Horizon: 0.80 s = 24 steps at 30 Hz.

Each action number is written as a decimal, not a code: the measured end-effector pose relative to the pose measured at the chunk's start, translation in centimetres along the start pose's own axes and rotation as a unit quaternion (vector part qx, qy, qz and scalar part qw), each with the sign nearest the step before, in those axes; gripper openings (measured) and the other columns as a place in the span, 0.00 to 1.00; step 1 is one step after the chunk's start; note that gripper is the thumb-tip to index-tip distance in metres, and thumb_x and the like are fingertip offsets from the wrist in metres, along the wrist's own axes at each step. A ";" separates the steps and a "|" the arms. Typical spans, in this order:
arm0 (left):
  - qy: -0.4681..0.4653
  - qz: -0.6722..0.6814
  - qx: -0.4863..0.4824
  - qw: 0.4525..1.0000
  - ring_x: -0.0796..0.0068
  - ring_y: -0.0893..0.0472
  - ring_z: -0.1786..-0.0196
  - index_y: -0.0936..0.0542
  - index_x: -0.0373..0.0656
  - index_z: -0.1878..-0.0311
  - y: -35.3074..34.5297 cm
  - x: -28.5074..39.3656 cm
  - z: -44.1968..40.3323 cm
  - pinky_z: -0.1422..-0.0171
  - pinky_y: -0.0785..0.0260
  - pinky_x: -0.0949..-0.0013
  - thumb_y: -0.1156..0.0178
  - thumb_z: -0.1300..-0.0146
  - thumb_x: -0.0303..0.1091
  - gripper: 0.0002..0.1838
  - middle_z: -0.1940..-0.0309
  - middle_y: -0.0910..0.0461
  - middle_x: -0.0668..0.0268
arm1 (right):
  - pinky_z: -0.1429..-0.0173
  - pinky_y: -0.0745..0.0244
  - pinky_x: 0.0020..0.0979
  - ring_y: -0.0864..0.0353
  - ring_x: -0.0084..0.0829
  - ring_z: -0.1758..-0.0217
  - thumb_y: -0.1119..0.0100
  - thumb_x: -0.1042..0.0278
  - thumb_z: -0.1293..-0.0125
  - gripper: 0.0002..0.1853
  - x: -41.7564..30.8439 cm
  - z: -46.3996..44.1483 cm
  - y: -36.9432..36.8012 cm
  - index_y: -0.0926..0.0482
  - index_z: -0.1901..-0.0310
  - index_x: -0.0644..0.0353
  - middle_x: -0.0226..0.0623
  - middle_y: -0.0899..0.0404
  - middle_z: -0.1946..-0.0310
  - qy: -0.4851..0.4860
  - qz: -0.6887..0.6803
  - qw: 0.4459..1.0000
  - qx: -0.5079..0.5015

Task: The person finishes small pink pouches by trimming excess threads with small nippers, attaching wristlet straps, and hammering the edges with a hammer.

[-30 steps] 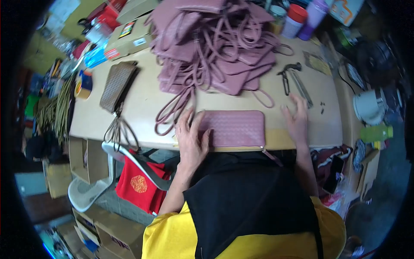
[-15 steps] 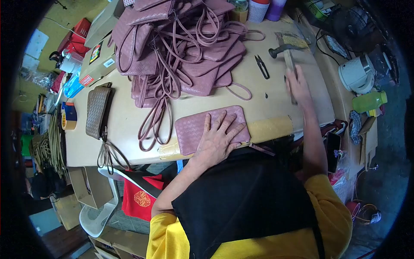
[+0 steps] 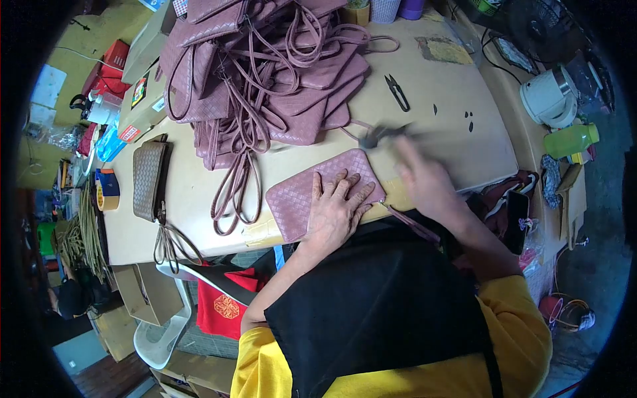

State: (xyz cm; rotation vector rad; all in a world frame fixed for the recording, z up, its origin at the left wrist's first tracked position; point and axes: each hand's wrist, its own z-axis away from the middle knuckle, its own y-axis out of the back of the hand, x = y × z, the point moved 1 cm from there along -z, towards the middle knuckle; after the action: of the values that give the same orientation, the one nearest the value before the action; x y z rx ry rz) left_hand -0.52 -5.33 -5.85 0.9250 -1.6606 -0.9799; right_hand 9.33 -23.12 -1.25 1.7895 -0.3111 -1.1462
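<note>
A mauve woven-pattern zip pouch (image 3: 292,199) lies flat at the table's front edge, its wrist strap (image 3: 415,223) trailing off the right end. My left hand (image 3: 335,205) rests on the pouch with fingers spread, pressing it down. Gripped in my right hand (image 3: 424,179) is a hammer (image 3: 379,135), blurred by motion, its head close to the pouch's upper right corner. Whether the head touches the pouch I cannot tell. Beyond, a heap of similar mauve pouches (image 3: 298,123) with looped straps covers the back of the table.
Black thread snips (image 3: 397,93) and several small dark bits (image 3: 470,121) lie on the table (image 3: 458,156) at right. A brown woven pouch (image 3: 147,179) and a tape roll (image 3: 107,192) are at left. A cardboard box (image 3: 142,106) stands behind them. A kettle (image 3: 547,99) is far right.
My right hand has swung the hammer leftward from the table's right side to the pouch's corner. The pouch has turned slightly under my left hand, which stays on it.
</note>
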 end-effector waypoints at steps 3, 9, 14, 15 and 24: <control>-0.005 0.011 0.006 1.000 0.57 0.32 0.37 0.23 0.53 0.43 -0.1 -0.1 0.1 0.32 0.50 0.37 0.39 0.42 0.42 0.22 0.44 0.28 0.62 | 0.54 0.30 0.52 0.24 0.59 0.59 0.50 0.65 0.33 0.27 0.0 0.2 2.0 0.44 0.33 0.51 0.60 0.23 0.64 -0.051 0.081 0.983 -0.155; -0.001 0.007 0.011 1.000 0.58 0.31 0.38 0.22 0.53 0.45 -0.1 -0.1 0.0 0.32 0.49 0.38 0.38 0.43 0.43 0.21 0.46 0.26 0.62 | 0.56 0.29 0.49 0.23 0.58 0.58 0.50 0.67 0.33 0.26 -1.7 -0.4 2.9 0.42 0.34 0.57 0.59 0.22 0.63 0.062 -0.029 0.993 0.097; -0.005 0.013 0.032 0.999 0.58 0.30 0.39 0.21 0.52 0.46 -0.2 -0.4 -0.7 0.32 0.49 0.39 0.38 0.43 0.43 0.21 0.48 0.25 0.62 | 0.59 0.31 0.53 0.23 0.59 0.64 0.52 0.63 0.31 0.21 0.4 -0.3 2.2 0.40 0.43 0.65 0.58 0.23 0.72 -0.047 0.079 0.985 -0.143; -0.002 0.021 0.023 1.000 0.58 0.30 0.40 0.21 0.51 0.46 -0.2 -0.3 0.1 0.32 0.49 0.39 0.38 0.44 0.43 0.21 0.48 0.25 0.62 | 0.59 0.32 0.54 0.23 0.59 0.64 0.52 0.63 0.32 0.19 -0.9 0.0 3.4 0.39 0.45 0.64 0.58 0.23 0.73 -0.039 0.084 0.988 -0.127; 0.008 0.053 0.032 0.998 0.60 0.27 0.45 0.19 0.49 0.49 0.3 -0.4 -0.2 0.32 0.47 0.40 0.35 0.46 0.43 0.20 0.53 0.25 0.61 | 0.63 0.28 0.52 0.22 0.57 0.69 0.49 0.62 0.33 0.16 -1.3 -0.2 3.3 0.38 0.54 0.66 0.55 0.23 0.78 0.009 0.108 0.981 -0.163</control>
State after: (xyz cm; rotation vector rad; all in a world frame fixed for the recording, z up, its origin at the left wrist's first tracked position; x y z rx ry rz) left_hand -0.26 -4.90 -5.72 0.8758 -1.7187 -0.8508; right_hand 9.63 -23.87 2.24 1.4390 -0.2810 -0.9646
